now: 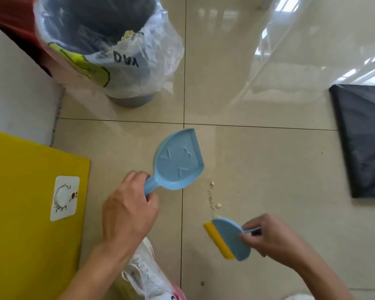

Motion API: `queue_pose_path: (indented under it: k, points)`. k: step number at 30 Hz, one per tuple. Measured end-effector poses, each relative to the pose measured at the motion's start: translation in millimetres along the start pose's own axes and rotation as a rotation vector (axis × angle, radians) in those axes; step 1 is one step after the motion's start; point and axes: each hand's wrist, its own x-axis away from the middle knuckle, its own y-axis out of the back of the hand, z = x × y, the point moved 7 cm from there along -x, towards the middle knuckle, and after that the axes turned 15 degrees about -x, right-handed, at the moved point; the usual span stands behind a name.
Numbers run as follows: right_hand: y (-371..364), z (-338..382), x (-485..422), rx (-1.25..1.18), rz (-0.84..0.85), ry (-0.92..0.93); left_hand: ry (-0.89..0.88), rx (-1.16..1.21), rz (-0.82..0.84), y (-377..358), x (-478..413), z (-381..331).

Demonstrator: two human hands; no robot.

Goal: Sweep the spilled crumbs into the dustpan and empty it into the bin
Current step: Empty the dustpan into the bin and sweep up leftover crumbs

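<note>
My left hand (128,211) grips the handle of a small light-blue dustpan (178,161), whose flat mouth points right and away over the beige floor tiles; the pan looks empty. My right hand (271,239) holds a blue hand brush (230,237) with a yellow bristle strip, low at the near end of the crumbs. A thin line of pale crumbs (212,198) lies on the tile between dustpan and brush. The bin (100,50), dark inside and lined with a clear plastic bag, stands at the upper left with some crumbs inside near its rim.
A yellow panel (30,213) with a white dial plate lies at the left, beside a white wall (13,94). A black bag or sheet (364,144) lies on the floor at the right. My white shoe (145,276) is at the bottom centre.
</note>
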Motion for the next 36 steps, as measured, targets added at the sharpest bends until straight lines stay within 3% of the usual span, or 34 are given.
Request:
queue_pose_path:
  k: [5, 11, 23, 28, 31, 33, 36]
  points:
    - [-16, 33, -46, 0.425, 0.026, 0.076, 0.039, -0.019, 0.020, -14, 9, 5]
    - [21, 110, -109, 0.668, -0.128, 0.266, 0.118, 0.032, 0.057, -19, 11, 24]
    - [92, 157, -104, 0.611, -0.211, 0.296, 0.176, 0.069, 0.078, -29, 16, 45]
    - [126, 156, -85, 0.551, -0.435, 0.307, 0.213, 0.086, 0.109, -33, 14, 58]
    - [130, 148, -85, 0.637, -0.565, 0.295, 0.202, 0.085, 0.116, -34, 15, 55]
    - [114, 140, -88, 0.732, -0.569, 0.265, 0.181, 0.077, 0.128, -37, 17, 50]
    - [69, 127, -86, 0.830, -0.446, 0.273, 0.138, 0.020, 0.170, -43, 19, 44]
